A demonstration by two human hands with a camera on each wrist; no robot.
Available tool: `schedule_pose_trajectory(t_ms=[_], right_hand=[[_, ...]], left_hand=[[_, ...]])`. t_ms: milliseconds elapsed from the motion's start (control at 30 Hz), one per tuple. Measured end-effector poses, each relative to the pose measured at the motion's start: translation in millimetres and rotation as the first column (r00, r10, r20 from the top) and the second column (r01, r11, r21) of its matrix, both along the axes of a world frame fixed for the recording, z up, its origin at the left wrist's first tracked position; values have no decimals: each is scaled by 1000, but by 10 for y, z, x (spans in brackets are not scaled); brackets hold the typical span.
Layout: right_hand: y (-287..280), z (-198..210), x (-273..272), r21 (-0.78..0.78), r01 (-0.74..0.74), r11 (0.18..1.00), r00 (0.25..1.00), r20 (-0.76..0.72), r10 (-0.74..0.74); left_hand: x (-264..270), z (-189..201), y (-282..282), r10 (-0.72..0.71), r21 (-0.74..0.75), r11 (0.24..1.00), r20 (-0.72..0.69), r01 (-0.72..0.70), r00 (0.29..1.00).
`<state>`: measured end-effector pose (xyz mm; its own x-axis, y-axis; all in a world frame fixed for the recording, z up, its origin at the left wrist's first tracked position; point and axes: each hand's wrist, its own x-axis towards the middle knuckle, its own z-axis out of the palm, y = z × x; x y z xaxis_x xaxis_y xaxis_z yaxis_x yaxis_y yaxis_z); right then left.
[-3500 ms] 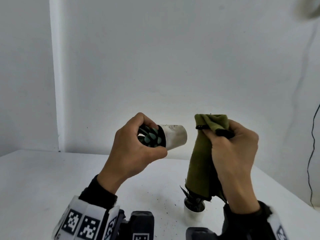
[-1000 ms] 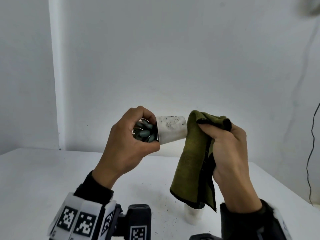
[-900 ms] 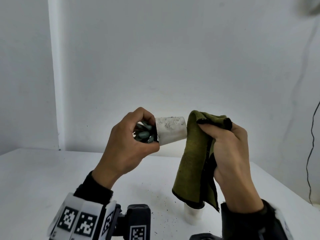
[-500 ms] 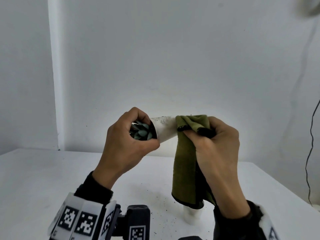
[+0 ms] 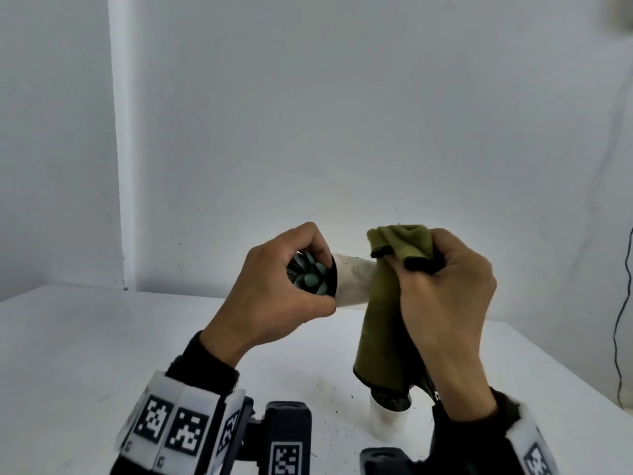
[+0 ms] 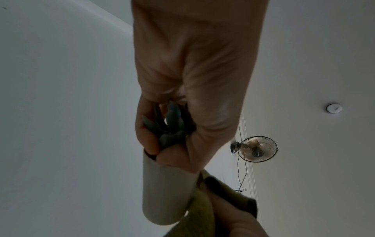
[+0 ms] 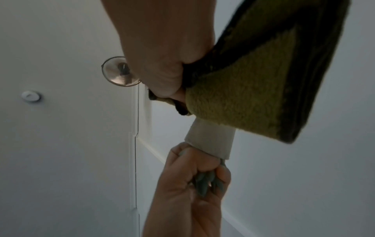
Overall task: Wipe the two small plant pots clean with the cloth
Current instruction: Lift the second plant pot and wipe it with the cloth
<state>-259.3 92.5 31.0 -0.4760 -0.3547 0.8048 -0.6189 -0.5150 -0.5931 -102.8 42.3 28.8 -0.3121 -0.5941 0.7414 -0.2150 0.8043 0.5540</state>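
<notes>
**Layout, head view**

Held pot (image 5: 352,284) on its side mid-frame, above table (image 5: 102,337). Left hand (image 5: 274,296) at its left end, cloth (image 5: 387,303) and right hand (image 5: 445,303) at right. Second pot (image 5: 388,423) upright on table, lower right, under the cloth's hanging end.

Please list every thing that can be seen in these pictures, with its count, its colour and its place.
held plant pot: 1, white with dark specks, held sideways above the table
succulent: 1, blue-green, in the held pot
cloth: 1, olive green, over the held pot's base end
standing plant pot: 1, white, on the table under the cloth
table: 1, white
wall fan: 1, dark grille, on the wall
left hand: 1, grips the held pot's rim
right hand: 1, grips the cloth
</notes>
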Motion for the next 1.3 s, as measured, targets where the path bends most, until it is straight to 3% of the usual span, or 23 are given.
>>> schedule_pose_trajectory(t_ms=[100,167,333,533,600,700,833,1000,1133,1300], right_hand=[[49,59,-77,2,-124,992,980,160,122],[95,82,-80,22,-164,986,971,180,157],[95,59,14,83,-164,983,986,5,164],[16,-25,133,-10,-14,1000,989,-147,13],[21,-4,96,22,-24,999,994,-109,26],[46,45,-30,47,-104,993,992,72,101],[129,106,-108,45,-220,975,948,244,202],[173,106,0,140,-253,957,965,107,239],[93,35,110,144,-62,988,995,-73,73],[61,35,59,118,-3,993,999,-49,9]], left_hand=[[7,-14,-43,19,32,999,-59,-17,998],[10,-24,-79,41,57,998,-127,-34,991],[16,-16,-91,47,59,998,-188,-37,981],[58,12,-24,-23,-40,999,-42,21,999],[78,18,-15,-83,-37,996,0,83,997],[82,16,-22,-151,5,989,-12,151,988],[71,-3,-62,-71,-35,997,-58,69,996],[41,-18,-87,13,-6,1000,-126,-14,992],[61,-4,-48,22,-73,997,-101,-30,995],[83,29,15,-94,-81,992,-8,93,996]])
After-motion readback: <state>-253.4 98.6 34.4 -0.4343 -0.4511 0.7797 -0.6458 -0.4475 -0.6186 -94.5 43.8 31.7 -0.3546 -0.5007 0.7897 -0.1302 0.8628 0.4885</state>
